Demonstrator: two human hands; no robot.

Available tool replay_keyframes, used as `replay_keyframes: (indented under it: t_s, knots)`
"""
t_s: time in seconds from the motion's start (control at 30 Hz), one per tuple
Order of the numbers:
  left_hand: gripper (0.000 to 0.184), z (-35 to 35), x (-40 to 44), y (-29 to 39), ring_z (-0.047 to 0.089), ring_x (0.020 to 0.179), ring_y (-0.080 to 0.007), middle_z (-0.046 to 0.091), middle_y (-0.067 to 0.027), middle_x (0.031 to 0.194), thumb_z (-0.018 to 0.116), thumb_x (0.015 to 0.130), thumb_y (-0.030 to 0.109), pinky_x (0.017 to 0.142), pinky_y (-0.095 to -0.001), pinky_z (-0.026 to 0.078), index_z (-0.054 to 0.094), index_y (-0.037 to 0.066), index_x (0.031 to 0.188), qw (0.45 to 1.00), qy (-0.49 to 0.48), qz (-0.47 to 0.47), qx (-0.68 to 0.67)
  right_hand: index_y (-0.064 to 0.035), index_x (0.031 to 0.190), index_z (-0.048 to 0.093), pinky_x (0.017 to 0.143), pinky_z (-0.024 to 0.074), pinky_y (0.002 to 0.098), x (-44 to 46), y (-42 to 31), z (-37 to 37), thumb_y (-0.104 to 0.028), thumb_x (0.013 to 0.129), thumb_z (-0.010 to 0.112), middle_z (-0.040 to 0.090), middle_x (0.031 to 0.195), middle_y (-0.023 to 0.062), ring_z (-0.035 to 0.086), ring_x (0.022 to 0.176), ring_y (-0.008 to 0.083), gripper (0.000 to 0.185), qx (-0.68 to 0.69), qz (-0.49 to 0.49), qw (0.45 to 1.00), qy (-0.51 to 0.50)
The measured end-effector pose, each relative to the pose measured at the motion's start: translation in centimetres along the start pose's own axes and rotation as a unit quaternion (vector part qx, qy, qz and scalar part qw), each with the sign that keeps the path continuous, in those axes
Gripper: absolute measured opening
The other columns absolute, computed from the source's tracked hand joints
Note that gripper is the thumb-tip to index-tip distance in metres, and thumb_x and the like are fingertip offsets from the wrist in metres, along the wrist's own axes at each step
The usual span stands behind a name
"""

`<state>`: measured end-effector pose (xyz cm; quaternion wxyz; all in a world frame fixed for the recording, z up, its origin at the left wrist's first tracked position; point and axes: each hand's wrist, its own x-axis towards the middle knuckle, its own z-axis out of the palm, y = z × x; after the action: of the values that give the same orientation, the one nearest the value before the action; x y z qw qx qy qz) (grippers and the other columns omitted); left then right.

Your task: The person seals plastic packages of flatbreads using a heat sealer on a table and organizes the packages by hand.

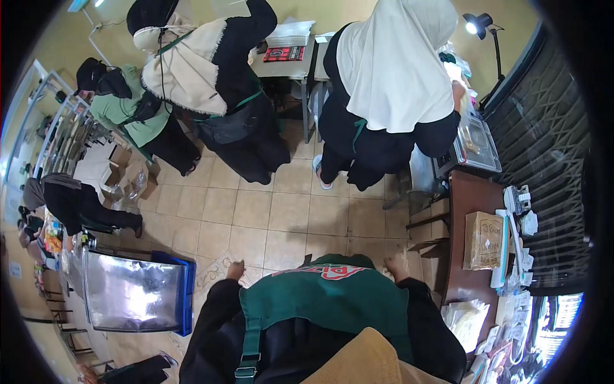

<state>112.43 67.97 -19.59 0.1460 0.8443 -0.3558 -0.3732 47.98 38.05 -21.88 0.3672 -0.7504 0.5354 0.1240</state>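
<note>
Below the camera, a green apron with red and white lettering covers my front over black sleeves. My left hand hangs beside the apron's left edge, above the tiled floor. On the other side, my right hand is near the cardboard boxes under the brown table. Both hands are small in view, and their fingers are too indistinct to read. I see no object in either hand.
Two people stand at tables ahead; others are at the left. A brown table on the right bears a cardboard box and packets. A shiny metal-topped unit with a blue edge stands at the left.
</note>
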Motion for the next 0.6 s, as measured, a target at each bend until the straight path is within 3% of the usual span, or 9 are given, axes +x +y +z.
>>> replay_keyframes:
  t_s: [0.03,0.07,0.1,0.23,0.27,0.33,0.4,0.47,0.6]
  knots:
    - [0.040,-0.9,1.6,2.8,0.067,0.062,-0.0286,0.069,-0.0204,0.082,0.046,0.095,0.032,0.059,-0.0399,0.054,0.061,-0.006,0.093,1.000,-0.014,-0.014,0.004,0.0052,0.104,0.063,0.070,0.0513,0.0419,1.1,6.3,4.2,-0.035,0.087,0.056,0.067,0.090,0.0210,0.067,0.078,0.0291,0.044,-0.149,-0.137,0.979,0.024]
    - [0.043,-0.9,3.5,5.3,0.067,0.063,-0.0272,0.069,-0.0206,0.085,0.048,0.095,0.035,0.060,-0.0382,0.054,0.060,-0.007,0.098,0.997,0.000,-0.047,-0.064,0.0051,0.106,0.062,0.067,0.0514,0.0447,-2.4,4.1,2.8,-0.039,0.089,0.053,0.068,0.090,0.0185,0.067,0.078,0.0305,0.048,0.087,0.039,0.994,-0.057]
    - [0.047,-0.5,4.9,7.6,0.067,0.063,-0.0258,0.070,-0.0207,0.088,0.050,0.094,0.037,0.061,-0.0366,0.054,0.059,-0.008,0.102,0.989,0.012,-0.075,-0.129,0.0049,0.107,0.060,0.065,0.0515,0.0474,-5.8,2.4,1.9,-0.043,0.092,0.050,0.069,0.090,0.0159,0.067,0.077,0.0319,0.051,0.299,0.232,0.924,-0.049]
    - [0.055,3.1,7.3,17.8,0.068,0.070,-0.0244,0.070,-0.0185,0.089,0.051,0.094,0.043,0.064,-0.0355,0.054,0.055,-0.009,0.113,0.980,-0.009,-0.003,-0.198,-0.0038,0.110,0.061,0.071,0.0521,0.0478,-7.7,8.7,3.7,-0.036,0.091,0.046,0.067,0.096,0.0231,0.067,0.085,0.0358,0.040,0.116,-0.039,0.992,-0.036]
    - [0.055,4.1,7.0,20.8,0.068,0.076,-0.0241,0.070,-0.0198,0.089,0.051,0.095,0.042,0.065,-0.0357,0.054,0.054,-0.010,0.114,0.982,-0.045,-0.030,-0.181,-0.0062,0.107,0.063,0.078,0.0500,0.0491,-6.3,10.4,4.0,-0.031,0.090,0.044,0.064,0.104,0.0254,0.064,0.095,0.0391,0.035,0.071,-0.118,0.990,-0.005]
    - [0.055,6.8,7.4,24.7,0.068,0.077,-0.0247,0.070,-0.0199,0.090,0.051,0.095,0.042,0.066,-0.0360,0.054,0.054,-0.009,0.114,0.987,-0.120,-0.007,-0.110,-0.0032,0.110,0.063,0.083,0.0470,0.0487,-4.1,7.6,-0.2,-0.036,0.091,0.045,0.063,0.107,0.0258,0.061,0.100,0.0399,0.042,0.182,0.087,0.979,0.011]
    - [0.055,9.9,8.4,27.6,0.068,0.078,-0.0253,0.069,-0.0200,0.091,0.050,0.095,0.043,0.067,-0.0364,0.054,0.054,-0.009,0.114,0.981,-0.190,0.023,-0.034,0.0016,0.107,0.064,0.087,0.0459,0.0455,-2.6,3.4,-6.9,-0.044,0.092,0.047,0.064,0.107,0.0247,0.059,0.103,0.0398,0.051,0.307,0.250,0.918,0.040]
    - [0.056,12.4,9.7,31.0,0.068,0.079,-0.0259,0.069,-0.0201,0.091,0.050,0.094,0.043,0.068,-0.0368,0.053,0.055,-0.009,0.114,0.969,-0.238,0.056,0.022,-0.0009,0.096,0.065,0.054,0.0488,0.0363,-1.1,2.8,-12.1,-0.049,0.092,0.051,0.065,0.073,0.0132,0.062,0.059,0.0216,0.050,0.237,0.135,0.936,0.223]
    - [0.056,15.5,13.3,37.7,0.067,0.081,-0.0271,0.069,-0.0203,0.093,0.050,0.094,0.044,0.071,-0.0376,0.053,0.055,-0.008,0.115,0.947,-0.288,0.106,0.098,-0.0025,0.099,0.063,0.070,0.0514,0.0297,0.9,4.1,-19.5,-0.035,0.096,0.055,0.067,0.086,0.0080,0.065,0.076,0.0172,0.034,0.471,0.081,0.830,0.286]
